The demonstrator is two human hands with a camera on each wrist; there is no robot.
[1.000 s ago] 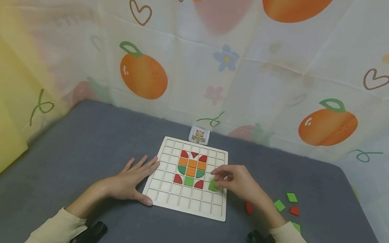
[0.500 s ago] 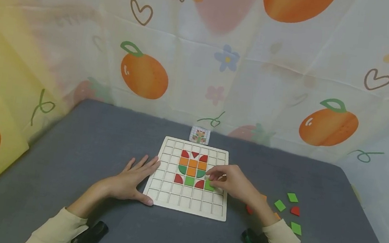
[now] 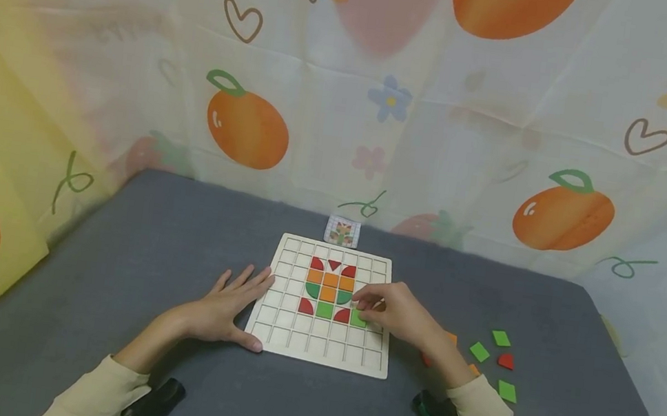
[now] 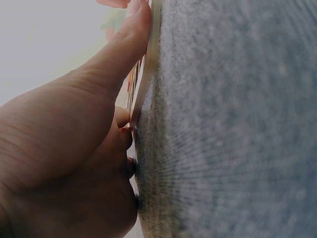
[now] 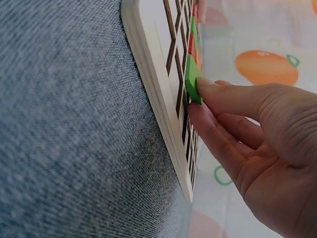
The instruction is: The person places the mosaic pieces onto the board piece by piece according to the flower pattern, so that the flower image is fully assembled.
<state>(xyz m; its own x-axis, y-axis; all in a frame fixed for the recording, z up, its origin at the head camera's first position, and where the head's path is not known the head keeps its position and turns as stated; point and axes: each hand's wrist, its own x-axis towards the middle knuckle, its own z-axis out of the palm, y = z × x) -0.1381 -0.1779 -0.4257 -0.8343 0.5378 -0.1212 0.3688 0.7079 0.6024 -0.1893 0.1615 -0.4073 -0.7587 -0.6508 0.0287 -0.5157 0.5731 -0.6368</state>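
Observation:
A white gridded board (image 3: 316,350) lies on the table. Its inlaid pattern has red quarter-round pieces, a red triangle, orange squares (image 3: 330,280), dark green rounded pieces and a light green square (image 3: 324,310). My right hand (image 3: 400,311) pinches a light green tile (image 5: 192,79) between thumb and fingers at the cell right of the lower right red piece (image 3: 342,315). In the right wrist view the tile stands slightly tilted over the grid. My left hand (image 3: 219,312) rests with spread fingers along the board's left side, its fingertips and thumb touching the edge.
Right of the board lie loose tiles, among them several green (image 3: 479,352), a red one (image 3: 505,361) and an orange one (image 3: 474,369) partly behind my right forearm. A small pattern card (image 3: 342,232) sits behind the board, near the printed backdrop (image 3: 324,82).
My right hand has moved a little left with the green tile, to the cell beside the red piece, and has stayed there since. The left hand keeps its place.

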